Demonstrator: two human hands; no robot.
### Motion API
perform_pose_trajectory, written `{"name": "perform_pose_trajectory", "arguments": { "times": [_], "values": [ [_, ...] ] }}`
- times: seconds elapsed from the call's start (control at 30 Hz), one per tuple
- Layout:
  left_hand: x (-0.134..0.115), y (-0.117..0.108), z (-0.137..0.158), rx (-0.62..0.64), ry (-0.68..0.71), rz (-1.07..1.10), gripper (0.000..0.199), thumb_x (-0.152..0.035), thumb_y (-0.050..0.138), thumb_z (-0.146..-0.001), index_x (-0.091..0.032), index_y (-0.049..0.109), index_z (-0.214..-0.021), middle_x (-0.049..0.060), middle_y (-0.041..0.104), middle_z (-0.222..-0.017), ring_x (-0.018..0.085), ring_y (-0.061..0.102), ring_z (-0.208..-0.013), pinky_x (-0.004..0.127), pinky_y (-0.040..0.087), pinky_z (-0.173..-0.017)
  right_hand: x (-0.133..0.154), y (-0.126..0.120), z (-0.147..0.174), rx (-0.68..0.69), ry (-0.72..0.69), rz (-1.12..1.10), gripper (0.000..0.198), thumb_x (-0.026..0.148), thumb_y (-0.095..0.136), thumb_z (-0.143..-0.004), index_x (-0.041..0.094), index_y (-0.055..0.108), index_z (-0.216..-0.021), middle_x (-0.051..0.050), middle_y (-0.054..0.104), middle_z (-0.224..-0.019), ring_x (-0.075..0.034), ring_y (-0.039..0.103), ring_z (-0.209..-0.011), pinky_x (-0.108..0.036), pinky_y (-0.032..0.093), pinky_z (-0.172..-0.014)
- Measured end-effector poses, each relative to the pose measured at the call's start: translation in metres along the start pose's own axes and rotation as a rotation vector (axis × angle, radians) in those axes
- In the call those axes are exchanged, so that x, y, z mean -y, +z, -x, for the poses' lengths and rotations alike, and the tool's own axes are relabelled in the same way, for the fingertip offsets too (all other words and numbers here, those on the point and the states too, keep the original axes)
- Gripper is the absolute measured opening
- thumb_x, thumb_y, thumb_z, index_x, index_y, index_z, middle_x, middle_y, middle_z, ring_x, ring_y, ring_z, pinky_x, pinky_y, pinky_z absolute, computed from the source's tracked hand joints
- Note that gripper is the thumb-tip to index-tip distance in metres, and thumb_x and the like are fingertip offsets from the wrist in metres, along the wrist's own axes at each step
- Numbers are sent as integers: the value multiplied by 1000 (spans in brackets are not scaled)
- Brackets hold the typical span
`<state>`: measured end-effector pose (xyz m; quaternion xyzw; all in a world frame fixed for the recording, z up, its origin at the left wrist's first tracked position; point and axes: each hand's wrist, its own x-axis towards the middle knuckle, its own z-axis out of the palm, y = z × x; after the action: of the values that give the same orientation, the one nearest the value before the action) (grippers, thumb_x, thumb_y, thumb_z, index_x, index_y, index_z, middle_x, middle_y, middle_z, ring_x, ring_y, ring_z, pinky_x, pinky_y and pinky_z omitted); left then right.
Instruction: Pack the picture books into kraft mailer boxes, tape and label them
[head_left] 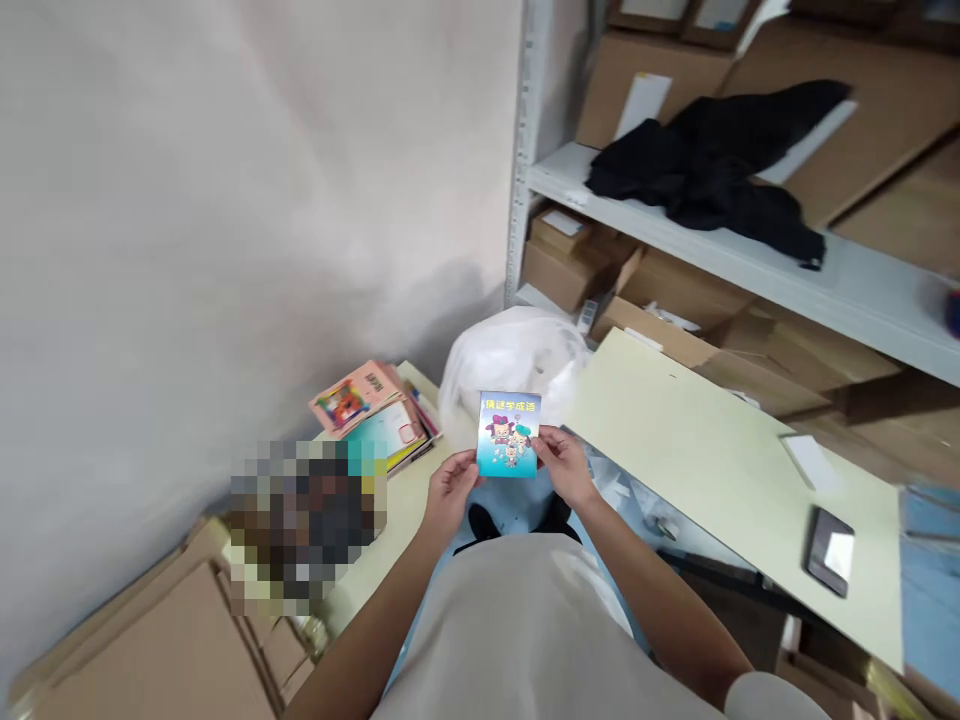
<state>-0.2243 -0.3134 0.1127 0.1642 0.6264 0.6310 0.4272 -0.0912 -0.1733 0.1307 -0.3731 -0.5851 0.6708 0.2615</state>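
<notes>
A small blue booklet [508, 436] with yellow lettering and cartoon figures on its cover is held up in front of my body. My left hand [450, 488] pinches its lower left edge. On the opposite side, my right hand [564, 464] grips the right edge, its thumb lying on the cover. The booklet faces me, nearly upright, and looks closed. Left of my hands, a stack of books [390, 425] lies on a pale tabletop [411, 500], a pink-covered book [356, 397] among them.
A white plastic bag [514, 350] bulges behind the booklet. To the right, another pale table [675, 430] carries a phone [830, 550] and a white box [810, 463]. Shelves with cardboard boxes [885, 110] and a black cloth [712, 160] stand beyond. Flattened cardboard [165, 650] lies lower left.
</notes>
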Motion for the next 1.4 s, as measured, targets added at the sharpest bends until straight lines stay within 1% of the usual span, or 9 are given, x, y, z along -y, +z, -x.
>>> {"name": "perform_pose_trajectory", "arguments": {
  "times": [0.13,0.47,0.6,0.7,0.77,0.9,1.07,1.23,1.4],
  "values": [
    [-2,56,-18,159,-8,-89,39,-50,65,-72,-17,65,-94,7,70,-94,20,65,-86,34,53,-79,-1,-61,11,-159,4,-37,34,49,60,-76,18,65,-89,-1,65,-68,-12,54,-55,-25,45,-50],
    [25,238,-41,489,-39,-250,31,-42,65,-72,-17,63,-89,5,67,-83,18,64,-78,32,53,-75,-6,-229,45,-495,-20,-137,36,50,62,-76,17,63,-89,-2,64,-70,-11,51,-54,-24,42,-48],
    [33,294,-43,552,-51,-274,27,-42,64,-73,-18,62,-85,3,65,-79,16,63,-75,32,52,-75,-2,-281,51,-554,-37,-183,34,50,64,-75,16,62,-83,-2,63,-69,-12,53,-56,-24,43,-51],
    [34,324,-42,596,-68,-306,27,-41,66,-71,-17,63,-82,3,65,-77,16,62,-74,31,52,-73,7,-314,53,-623,-56,-247,42,52,65,-73,17,62,-95,-5,66,-79,-14,57,-63,-26,46,-55],
    [34,338,-40,619,-103,-309,29,-42,68,-68,-17,64,-82,3,66,-78,16,62,-73,31,52,-73,13,-332,52,-691,-45,-278,44,54,65,-72,17,62,-96,-4,66,-78,-14,58,-62,-27,47,-54],
    [35,355,-39,612,-219,-244,36,-45,71,-67,-17,64,-87,2,66,-79,15,64,-73,32,52,-77,17,-353,51,-739,10,-306,41,58,61,-74,17,60,-78,1,58,-62,-11,52,-54,-24,43,-48],
    [42,362,-48,644,-355,-174,40,-45,77,-61,-16,62,-85,2,66,-77,17,66,-76,33,51,-80,14,-359,45,-789,35,-358,39,58,62,-74,19,59,-75,2,59,-62,-11,53,-54,-24,43,-48],
    [42,365,-71,717,-331,-196,40,-46,76,-62,-15,64,-84,4,67,-73,18,67,-73,35,50,-82,16,-363,34,-835,40,-354,44,62,57,-75,19,62,-81,0,62,-64,-12,54,-53,-24,42,-48],
    [37,370,-93,788,-376,-163,36,-42,76,-64,-15,65,-84,2,67,-73,16,65,-70,35,49,-83,16,-367,24,-851,41,-338,48,63,54,-77,18,64,-91,-2,64,-66,-14,57,-55,-24,41,-48]
  ]
}}
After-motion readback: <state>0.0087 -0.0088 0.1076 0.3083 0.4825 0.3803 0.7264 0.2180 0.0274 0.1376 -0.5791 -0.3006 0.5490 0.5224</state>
